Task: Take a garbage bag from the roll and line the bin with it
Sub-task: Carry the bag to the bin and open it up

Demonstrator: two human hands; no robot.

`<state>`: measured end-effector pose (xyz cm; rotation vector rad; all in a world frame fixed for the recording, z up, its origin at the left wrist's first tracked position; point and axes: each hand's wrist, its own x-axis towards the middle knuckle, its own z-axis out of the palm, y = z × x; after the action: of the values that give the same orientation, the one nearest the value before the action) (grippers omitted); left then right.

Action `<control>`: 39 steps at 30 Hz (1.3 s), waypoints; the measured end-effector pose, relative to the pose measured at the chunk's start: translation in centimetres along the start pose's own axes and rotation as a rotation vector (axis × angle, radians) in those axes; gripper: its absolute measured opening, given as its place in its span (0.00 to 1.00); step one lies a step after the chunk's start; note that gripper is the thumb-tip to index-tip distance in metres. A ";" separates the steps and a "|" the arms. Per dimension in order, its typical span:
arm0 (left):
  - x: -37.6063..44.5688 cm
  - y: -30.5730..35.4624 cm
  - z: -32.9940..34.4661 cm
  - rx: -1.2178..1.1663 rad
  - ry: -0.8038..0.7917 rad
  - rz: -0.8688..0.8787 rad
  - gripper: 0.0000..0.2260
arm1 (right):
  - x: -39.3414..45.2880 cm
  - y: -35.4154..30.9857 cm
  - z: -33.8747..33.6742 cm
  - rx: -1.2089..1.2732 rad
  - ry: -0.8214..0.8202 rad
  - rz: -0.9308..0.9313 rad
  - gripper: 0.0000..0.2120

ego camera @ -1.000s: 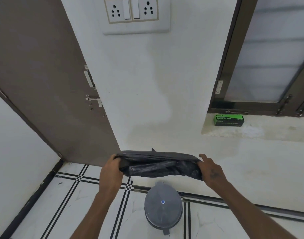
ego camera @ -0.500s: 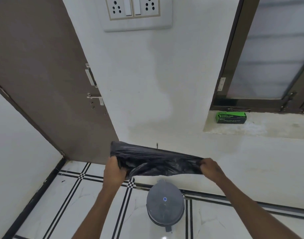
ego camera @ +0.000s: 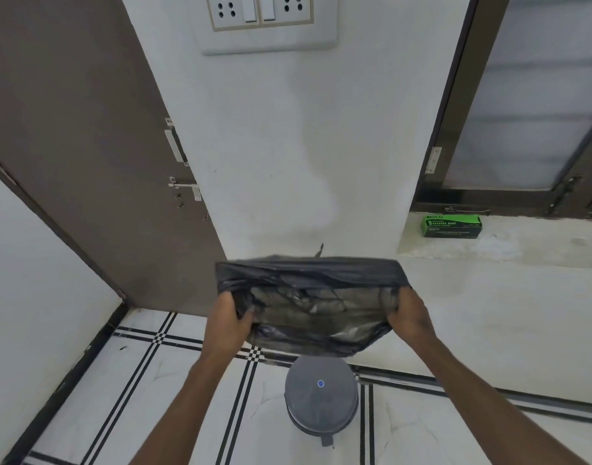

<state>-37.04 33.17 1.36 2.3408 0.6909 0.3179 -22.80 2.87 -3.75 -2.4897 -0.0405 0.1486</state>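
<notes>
A black garbage bag is stretched between both hands in front of the white wall, its mouth pulled wide toward me. My left hand grips the bag's left edge and my right hand grips its right edge. Below the bag, a small grey round bin stands on the floor with its lid closed and a foot pedal at the front. A green box of garbage bags lies on the window ledge at the right.
A brown door stands open at the left, with a latch on its edge. A switch and socket plate sits high on the wall. A dark-framed window is at the right above the stone ledge. The floor is white tile with black lines.
The bag's mouth has been spread from a flat crumpled strip into a wide opening. Both hands have moved slightly apart and lower, still gripping the edges.
</notes>
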 end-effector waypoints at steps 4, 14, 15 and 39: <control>-0.1 1.0 -0.5 0.017 0.230 0.196 0.07 | -0.8 -1.2 -0.4 -0.017 0.218 -0.156 0.18; -5.2 -10.1 2.1 0.521 -0.978 -0.358 0.13 | -5.2 5.4 2.0 -0.521 -0.987 0.166 0.15; -5.0 -10.4 2.0 0.520 -0.967 -0.337 0.13 | -5.0 5.4 1.9 -0.529 -0.994 0.126 0.17; -5.5 -16.1 -2.2 0.167 -0.181 0.008 0.12 | -9.0 0.9 8.0 -0.321 -0.325 -0.022 0.24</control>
<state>-48.82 41.51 -7.94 2.4922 0.6411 0.0511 -32.63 6.35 -9.79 -2.7553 -0.2448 0.5759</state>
